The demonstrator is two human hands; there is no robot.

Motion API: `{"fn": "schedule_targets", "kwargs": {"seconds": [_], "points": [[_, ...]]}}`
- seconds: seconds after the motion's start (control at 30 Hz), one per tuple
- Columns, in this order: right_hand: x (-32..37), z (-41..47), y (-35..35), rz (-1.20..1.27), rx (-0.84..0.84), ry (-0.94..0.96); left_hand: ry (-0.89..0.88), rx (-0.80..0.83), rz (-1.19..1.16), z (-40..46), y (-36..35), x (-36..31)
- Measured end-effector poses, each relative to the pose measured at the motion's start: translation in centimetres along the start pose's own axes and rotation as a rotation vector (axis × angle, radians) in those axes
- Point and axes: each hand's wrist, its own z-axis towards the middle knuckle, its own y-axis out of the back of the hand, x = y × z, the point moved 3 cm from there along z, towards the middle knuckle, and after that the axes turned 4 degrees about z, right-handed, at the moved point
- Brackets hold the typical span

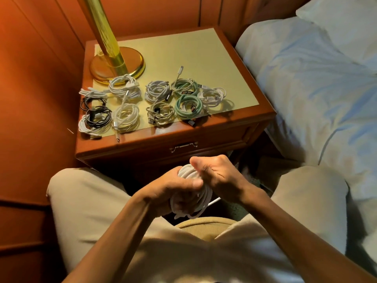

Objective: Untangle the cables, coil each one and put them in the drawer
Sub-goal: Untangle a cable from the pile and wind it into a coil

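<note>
Closest to the camera were the person's two bare forearms, coming up over a beige shirt and light trousers, with both hands meeting over the lap. The left hand (177,186) had its fingers curled round a bundle of white cable (201,196), thumb pressed across the top of the loops. The right hand (216,174) gripped the same bundle from the other side, thumb up and fingers wrapped behind it, so I couldn't tell exactly how those fingers sat. A short loose end of the cable stuck out below the right wrist.

Further back was the wooden nightstand (234,50), and its drawer (204,137) was closed, brass handle (183,147) in the middle. On top, near the front edge, sat a whole bunch of coiled cables: white coils (124,88) on the left, a black coil (98,117) beside them, grey and beige ones in the middle, a green coil (188,106) near the front and another white coil (213,96) just beside it. A brass lamp base (134,62) stood at the back left, just behind the coils. A bed with pale sheets (316,82) ran along the right.
</note>
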Motion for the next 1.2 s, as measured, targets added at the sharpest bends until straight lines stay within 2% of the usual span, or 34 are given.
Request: {"fn": "schedule_targets", "kwargs": {"seconds": [0.1, 0.2, 0.4, 0.5, 0.57, 0.73, 0.8, 0.9, 1.0, 1.2], "points": [[-0.9, 0.2, 0.3, -0.055, -0.175, -0.114, 0.026, -0.246, -0.023, 0.4, -1.1, -0.7], [-1.8, -0.1, 0.5, -0.114, -0.299, -0.147, 0.006, -0.58, 0.267, 0.3, -1.2, -1.4], [-2.8, -0.5, 0.2, -0.073, -0.471, -0.228, -0.147, -0.999, 0.538, 0.6, -2.2, 1.2], [-3.0, -0.5, -0.6, -0.035, -0.505, -0.252, -0.181, -1.139, 0.54, 0.0, -2.3, 2.5], [-3.5, -0.3, -0.7, -0.001, -0.523, -0.312, -0.16, -1.099, 0.512, -0.4, -1.9, 3.0], [-5.0, 0.2, 0.4, 0.041, -0.52, -0.427, -0.161, -0.852, 0.498, -1.0, -0.8, 2.6], [-5.3, 0.1, 0.2, 0.021, -0.489, -0.45, -0.203, -0.862, 0.445, -1.0, -0.6, 2.4], [-5.3, 0.1, -0.4, 0.029, -0.472, -0.457, -0.244, -0.964, 0.308, -0.3, -0.7, 2.4], [-5.3, -0.1, -0.5, 0.001, -0.422, -0.453, -0.246, -1.024, 0.275, 0.3, -0.7, 2.6], [-4.5, -0.1, 1.8, -0.052, -0.176, -0.352, -0.126, -0.916, 0.263, 0.2, 1.1, 2.4]]}}
